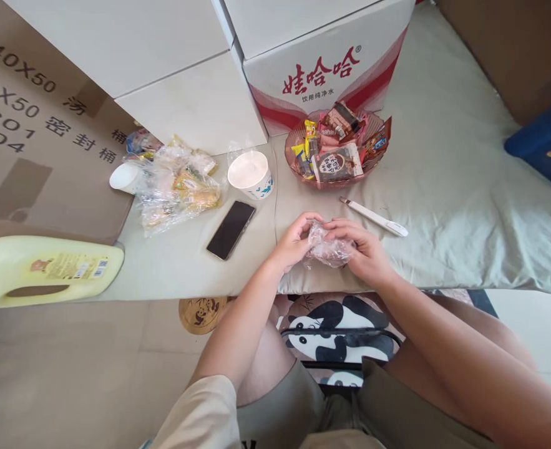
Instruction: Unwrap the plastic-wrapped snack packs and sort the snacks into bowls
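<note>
Crumpled clear plastic wrap (330, 248) is between my two hands, just above the front edge of the cloth-covered surface; whether anything lies inside it I cannot make out. My left hand (297, 242) grips its left side, fingers curled at the top. My right hand (362, 251) is closed on the right side, fingers bent over it. Behind my right hand lies a white utility knife (373, 216). A pink glass bowl (303, 177) of wrapped snacks (337, 163) stands farther back. To the left lies a dark phone (231, 230).
A paper cup (251, 175) stands behind the phone, beside a clear bag of packaged food (181, 184). Another white cup (126, 178) leans at the left. A yellow jug (45, 271) lies at the left edge. White boxes (186, 106) and a printed carton (322, 81) close off the back.
</note>
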The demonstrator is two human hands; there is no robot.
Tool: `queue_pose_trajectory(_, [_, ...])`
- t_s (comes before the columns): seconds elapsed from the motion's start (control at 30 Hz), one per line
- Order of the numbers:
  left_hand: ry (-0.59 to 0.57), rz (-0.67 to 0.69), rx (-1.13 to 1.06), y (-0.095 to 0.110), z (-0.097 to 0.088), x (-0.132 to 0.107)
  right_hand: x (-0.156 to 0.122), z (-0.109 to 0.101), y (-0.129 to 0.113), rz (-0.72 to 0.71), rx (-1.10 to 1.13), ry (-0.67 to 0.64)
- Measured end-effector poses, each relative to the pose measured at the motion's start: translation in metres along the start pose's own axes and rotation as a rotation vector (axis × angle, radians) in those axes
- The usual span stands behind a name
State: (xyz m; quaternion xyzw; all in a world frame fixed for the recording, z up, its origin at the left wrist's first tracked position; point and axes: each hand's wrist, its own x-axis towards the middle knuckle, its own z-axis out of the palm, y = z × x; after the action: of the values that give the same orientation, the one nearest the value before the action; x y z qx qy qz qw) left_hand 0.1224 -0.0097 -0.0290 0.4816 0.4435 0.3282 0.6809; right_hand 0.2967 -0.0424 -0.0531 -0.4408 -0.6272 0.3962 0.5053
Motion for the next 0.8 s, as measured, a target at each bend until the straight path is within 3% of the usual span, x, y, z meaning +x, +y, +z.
queue_pose_trajectory(0.2, [0.154,-0.011,-0.177,0.004,0.0,0.002,-0.003,-0.003,-0.002,-0.201,-0.297,-0.031])
queue_pose_trajectory(0.33, [0.137,-0.036,-0.382,0.007,-0.005,0.005,-0.007,-0.001,-0.007,-0.21,-0.647,0.006])
queue_pose_trajectory(0.5, [0.115,-0.023,-0.247,0.009,-0.004,0.003,-0.005,-0.011,-0.012,-0.218,-0.774,-0.104])
queue_pose_trajectory(0.67, [0.195,0.034,-0.181,0.004,-0.002,0.006,-0.001,-0.044,-0.005,0.022,-0.903,0.235])
queue_pose_trajectory(0.8, [0.31,0.178,-0.11,0.0,-0.006,0.012,-0.002,-0.061,0.008,0.124,-0.987,0.219])
